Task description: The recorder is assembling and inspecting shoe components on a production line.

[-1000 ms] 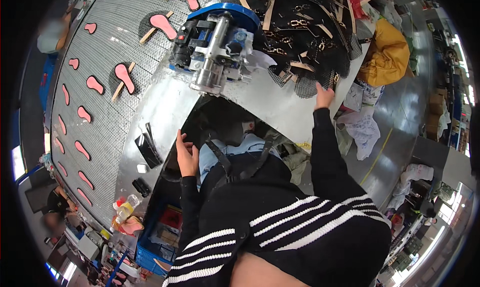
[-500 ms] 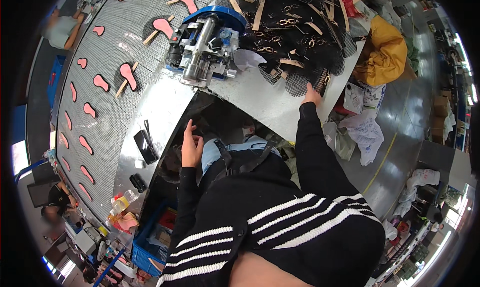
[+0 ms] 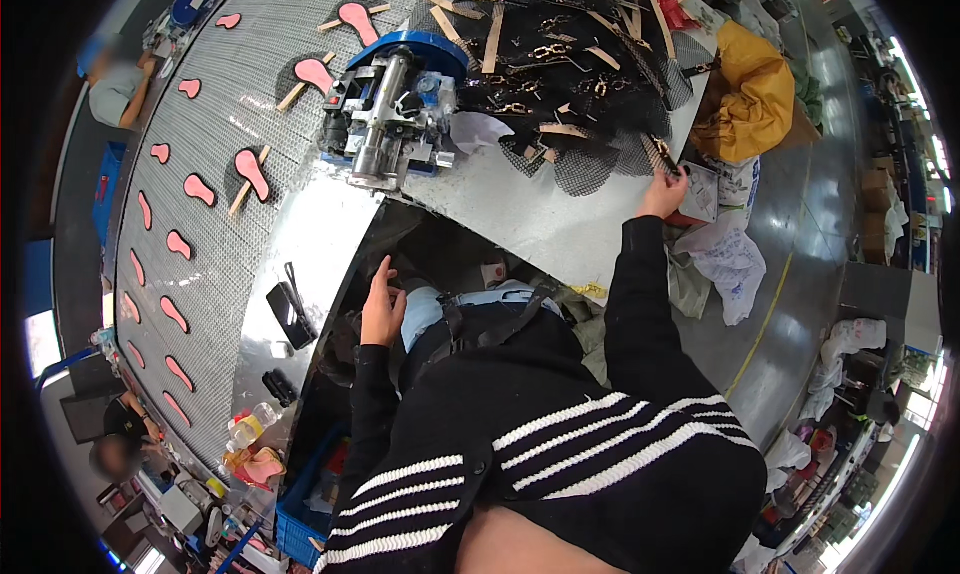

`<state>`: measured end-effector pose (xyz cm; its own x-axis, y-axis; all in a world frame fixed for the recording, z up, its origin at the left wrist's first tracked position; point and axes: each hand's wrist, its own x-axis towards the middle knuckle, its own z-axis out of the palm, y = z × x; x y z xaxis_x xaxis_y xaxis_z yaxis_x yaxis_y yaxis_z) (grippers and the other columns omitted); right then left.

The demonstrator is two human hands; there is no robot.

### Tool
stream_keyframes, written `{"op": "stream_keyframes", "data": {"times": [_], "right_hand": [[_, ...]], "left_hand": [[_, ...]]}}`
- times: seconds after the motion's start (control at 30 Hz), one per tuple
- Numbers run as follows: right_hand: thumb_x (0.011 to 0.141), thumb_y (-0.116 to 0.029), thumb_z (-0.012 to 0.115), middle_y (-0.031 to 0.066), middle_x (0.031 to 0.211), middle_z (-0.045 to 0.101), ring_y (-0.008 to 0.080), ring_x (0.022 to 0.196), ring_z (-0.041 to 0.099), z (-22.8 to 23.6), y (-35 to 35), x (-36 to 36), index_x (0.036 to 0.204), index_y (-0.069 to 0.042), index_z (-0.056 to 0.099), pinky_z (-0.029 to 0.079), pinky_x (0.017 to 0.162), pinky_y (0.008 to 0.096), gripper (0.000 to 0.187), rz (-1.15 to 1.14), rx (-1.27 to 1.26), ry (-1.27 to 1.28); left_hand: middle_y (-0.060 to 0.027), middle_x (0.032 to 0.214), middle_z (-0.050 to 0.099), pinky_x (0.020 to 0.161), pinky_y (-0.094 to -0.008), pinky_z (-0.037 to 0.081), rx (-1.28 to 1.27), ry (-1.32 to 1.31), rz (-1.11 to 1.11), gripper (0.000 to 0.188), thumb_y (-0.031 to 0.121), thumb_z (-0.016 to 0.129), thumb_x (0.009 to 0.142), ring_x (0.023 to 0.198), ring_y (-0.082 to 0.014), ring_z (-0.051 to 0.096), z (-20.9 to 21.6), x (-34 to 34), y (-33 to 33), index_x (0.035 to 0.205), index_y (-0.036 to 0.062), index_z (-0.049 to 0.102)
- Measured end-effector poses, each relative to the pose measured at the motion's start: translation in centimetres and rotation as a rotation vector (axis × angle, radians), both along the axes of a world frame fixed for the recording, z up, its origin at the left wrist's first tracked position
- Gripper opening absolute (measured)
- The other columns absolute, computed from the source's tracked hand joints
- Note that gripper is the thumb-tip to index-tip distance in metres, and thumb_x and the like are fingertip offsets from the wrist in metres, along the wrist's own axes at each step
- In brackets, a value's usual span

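My right hand (image 3: 661, 193) is closed at the right edge of the metal table, pinching the end of a black strap with a gold chain (image 3: 658, 150). That strap lies against a pile of black mesh pieces (image 3: 590, 99), many with gold chains and light wooden strips among them. My left hand (image 3: 382, 306) hovers in front of the table edge, fingers stretched and holding nothing. Just beyond it, between the hands, stands a metal machine (image 3: 390, 114) with a blue rounded back. Part of the strap is hidden by my right fingers.
Left of the machine, pink insole-shaped pieces (image 3: 252, 175) lie on a wide mesh belt (image 3: 230, 104). A phone (image 3: 290, 314) and a plastic bottle (image 3: 254, 425) rest on the metal edge. Yellow cloth (image 3: 750, 94) and white bags (image 3: 722, 264) stand at right. People work at far left.
My right hand has moved rightward from the front of a mesh piece to the chained strap, which it now grips. My left hand has barely moved.
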<state>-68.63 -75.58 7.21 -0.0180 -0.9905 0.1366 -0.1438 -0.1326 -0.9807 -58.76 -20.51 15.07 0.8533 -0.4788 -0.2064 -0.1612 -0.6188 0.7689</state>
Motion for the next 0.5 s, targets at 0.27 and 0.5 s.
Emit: {"op": "stream_keyframes", "data": {"times": [0.27, 0.5], "right_hand": [[0.09, -0.009, 0.065, 0.0103, 0.092, 0.066, 0.0165, 0.084, 0.063, 18.4, 5.9, -1.2, 0.098, 0.007, 0.063, 0.049, 0.076, 0.0281, 0.017, 0.681, -0.386, 0.442], [0.083, -0.002, 0.072, 0.0089, 0.09, 0.066, 0.0153, 0.083, 0.062, 21.3, 13.3, 0.6, 0.095, 0.006, 0.064, 0.048, 0.077, 0.0265, 0.016, 1.345, -0.202, 0.245]], "left_hand": [[-0.0147, 0.122, 0.059, 0.083, -0.033, 0.052, -0.158, 0.057, -0.2, 0.059, 0.001, 0.062, 0.086, 0.092, -0.0223, 0.065, 1.0, 0.9, -4.8, 0.142, 0.0069, 0.043], [-0.0182, 0.139, 0.046, 0.109, -0.0401, 0.036, -0.428, -0.24, -0.298, 0.062, 0.016, 0.071, 0.086, 0.126, -0.0366, 0.044, 10.0, 1.4, -14.8, 0.14, 0.0041, 0.045]]}}
